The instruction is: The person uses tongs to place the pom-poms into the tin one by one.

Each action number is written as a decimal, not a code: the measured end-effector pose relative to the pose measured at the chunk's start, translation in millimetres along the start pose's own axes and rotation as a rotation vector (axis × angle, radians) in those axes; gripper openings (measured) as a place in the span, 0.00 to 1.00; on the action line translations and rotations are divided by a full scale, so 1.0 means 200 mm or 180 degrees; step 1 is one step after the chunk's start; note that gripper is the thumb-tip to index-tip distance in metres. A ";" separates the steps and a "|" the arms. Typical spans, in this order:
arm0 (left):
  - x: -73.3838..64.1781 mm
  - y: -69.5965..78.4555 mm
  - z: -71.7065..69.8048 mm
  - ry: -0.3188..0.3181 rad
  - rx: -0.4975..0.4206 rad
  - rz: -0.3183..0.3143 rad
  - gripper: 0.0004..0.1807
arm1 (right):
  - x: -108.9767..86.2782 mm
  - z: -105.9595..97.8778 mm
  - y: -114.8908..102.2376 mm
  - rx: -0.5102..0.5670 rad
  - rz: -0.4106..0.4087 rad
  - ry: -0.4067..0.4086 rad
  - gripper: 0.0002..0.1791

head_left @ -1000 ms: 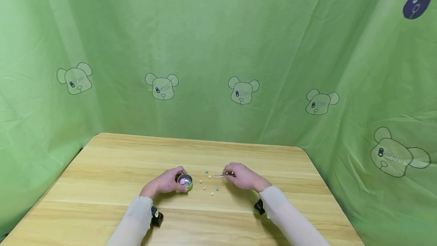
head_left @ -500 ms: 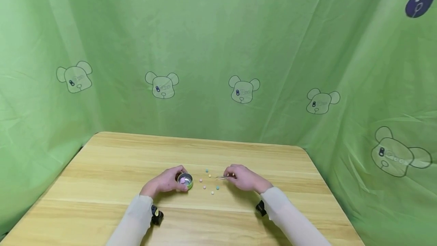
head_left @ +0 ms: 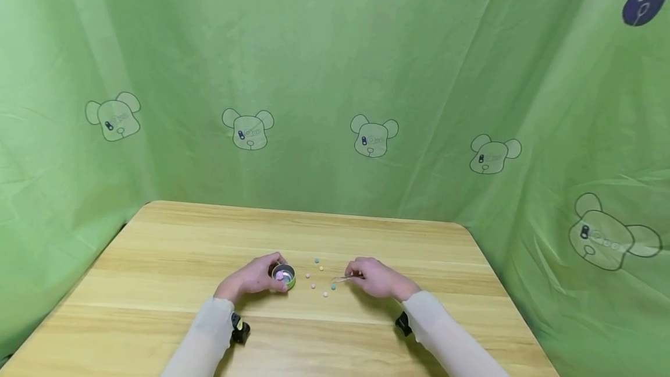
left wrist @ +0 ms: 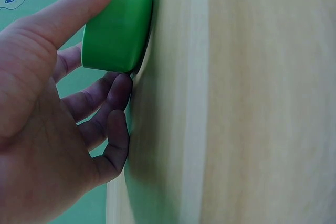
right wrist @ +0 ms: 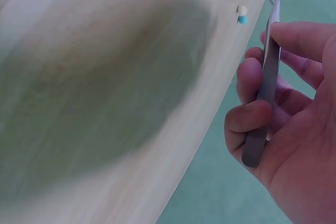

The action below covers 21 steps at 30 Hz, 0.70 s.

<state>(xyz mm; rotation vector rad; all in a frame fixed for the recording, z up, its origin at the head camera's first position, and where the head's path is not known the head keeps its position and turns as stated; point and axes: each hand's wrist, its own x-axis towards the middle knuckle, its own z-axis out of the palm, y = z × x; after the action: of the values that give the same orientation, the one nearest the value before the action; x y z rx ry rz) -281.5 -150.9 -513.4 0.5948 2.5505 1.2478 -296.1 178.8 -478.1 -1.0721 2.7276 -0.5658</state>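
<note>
My left hand [head_left: 257, 275] grips a small round green tin [left wrist: 116, 30], thumb on the near side and fingers round the far side. Inside the tin's open top, in the head view, a pink ball [head_left: 280, 276] shows. My right hand [head_left: 378, 277] holds metal tweezers [right wrist: 269, 77] between thumb and fingers, their tips parted with nothing between them. Those tips hover near a teal ball [head_left: 333, 287]. Scattered between the hands lie a yellow ball [head_left: 321, 269], a second teal ball [head_left: 316, 260], a white ball [head_left: 325, 294] and two pink balls [head_left: 307, 276].
A wooden table [head_left: 209, 237] carries everything. Green curtain [head_left: 303, 179] with bear faces surrounds its back and sides. A black wrist camera [head_left: 241, 330] sits under the left sleeve, another black camera [head_left: 403, 323] under the right.
My right hand with the tweezers has drawn back from beside the yellow ball, moving nearer and slightly right, towards the closer teal ball. The left hand and tin stay in place.
</note>
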 end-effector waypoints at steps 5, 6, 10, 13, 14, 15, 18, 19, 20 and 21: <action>0.00 0.00 0.00 -0.0002 0.0002 0.0005 0.25 | -0.01 0.01 0.00 -0.0024 0.0026 -0.0053 0.05; 0.00 0.00 0.00 -0.0002 -0.0004 0.0006 0.25 | -0.01 0.01 0.00 -0.0029 0.0022 -0.0055 0.05; 0.00 0.00 0.00 0.0004 -0.0009 -0.0007 0.24 | -0.01 0.01 0.00 -0.0057 -0.0028 -0.0050 0.05; 0.00 0.00 0.00 0.0003 -0.0007 -0.0017 0.24 | -0.01 0.02 0.01 -0.0092 -0.0041 -0.0059 0.05; 0.00 0.00 0.00 0.0002 -0.0010 -0.0018 0.24 | -0.01 0.03 0.01 -0.0102 -0.0040 -0.0068 0.05; 0.00 0.00 0.00 0.0000 -0.0007 -0.0018 0.24 | -0.01 0.03 0.02 -0.0110 -0.0030 -0.0077 0.05; 0.00 0.00 0.00 -0.0004 -0.0012 -0.0018 0.24 | -0.01 0.04 0.02 -0.0120 -0.0034 -0.0092 0.05; 0.00 0.00 0.00 -0.0004 -0.0016 -0.0017 0.24 | -0.01 0.04 0.02 -0.0121 -0.0037 -0.0092 0.05; 0.00 0.00 0.00 -0.0003 -0.0014 -0.0019 0.24 | -0.01 0.04 0.02 -0.0108 -0.0035 -0.0093 0.05; 0.00 0.00 0.00 -0.0004 -0.0014 -0.0019 0.24 | -0.01 0.04 0.02 -0.0100 -0.0037 -0.0093 0.05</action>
<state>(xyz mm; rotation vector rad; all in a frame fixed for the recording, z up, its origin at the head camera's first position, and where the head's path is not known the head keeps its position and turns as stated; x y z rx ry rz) -281.1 -150.6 -513.2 0.5865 2.5458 1.2505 -294.1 180.5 -486.9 -1.0952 2.7157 -0.5066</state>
